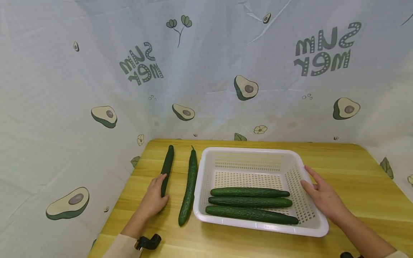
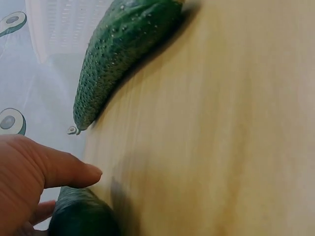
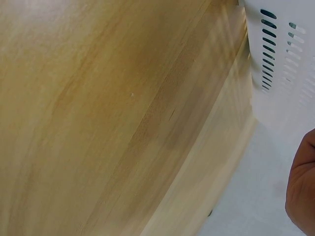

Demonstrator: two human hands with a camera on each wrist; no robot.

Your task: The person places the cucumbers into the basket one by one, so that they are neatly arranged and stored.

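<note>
My left hand [image 1: 155,197] is over the near part of a dark green cucumber [image 1: 167,161] at the table's left, fingers on one side and thumb on the other. In the left wrist view the thumb [image 2: 69,169] stretches out straight just above this cucumber [image 2: 83,216]. A second cucumber [image 1: 190,186], with a thin stem, lies beside it. My right hand [image 1: 326,199] holds the right rim of a white plastic basket [image 1: 258,229], thumb on the rim and fingers outside. Inside the basket three cucumbers [image 1: 250,202] lie side by side near its front.
The wooden table [image 1: 342,161] reaches back to a pale curtain [image 1: 209,71] printed with avocados and letters. The basket's slotted wall [image 3: 275,59] shows in the right wrist view. A black wrist camera [image 1: 150,242] sits at the left sleeve.
</note>
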